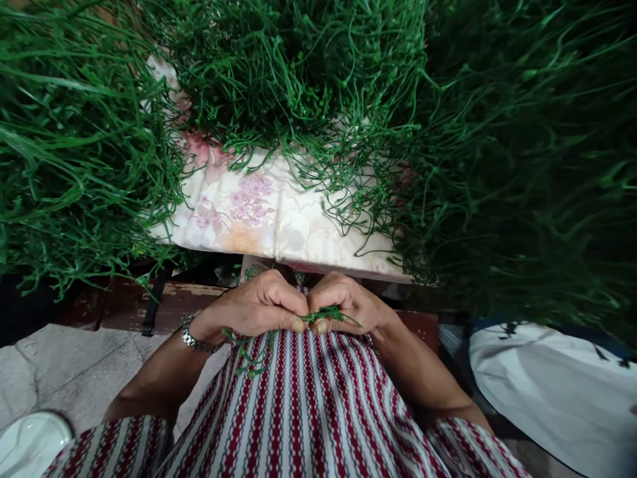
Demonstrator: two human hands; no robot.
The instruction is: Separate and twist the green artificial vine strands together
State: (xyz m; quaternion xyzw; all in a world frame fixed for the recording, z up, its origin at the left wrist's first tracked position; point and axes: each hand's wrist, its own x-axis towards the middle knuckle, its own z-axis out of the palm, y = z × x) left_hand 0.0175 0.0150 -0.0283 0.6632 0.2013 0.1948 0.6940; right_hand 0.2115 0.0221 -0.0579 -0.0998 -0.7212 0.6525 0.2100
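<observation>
Close together in front of my striped clothing, both hands meet at the near edge of the table. My left hand (269,304) pinches a few thin green stems, and some curly ends hang below it. My right hand (343,304) grips the same small bunch of green stems (328,312), thumb against the left thumb. Beyond the hands lies a floral cloth (249,206). Large heaps of long green stems cover its far part (298,73), with more at the left (74,146) and at the right (522,166).
Loose stems hang over the cloth's right side. A worn wooden bench (184,309) runs below the table edge. At the lower left is a pale round container (34,445) on the tiled floor (84,365). A white cloth or bag (552,392) lies at the lower right.
</observation>
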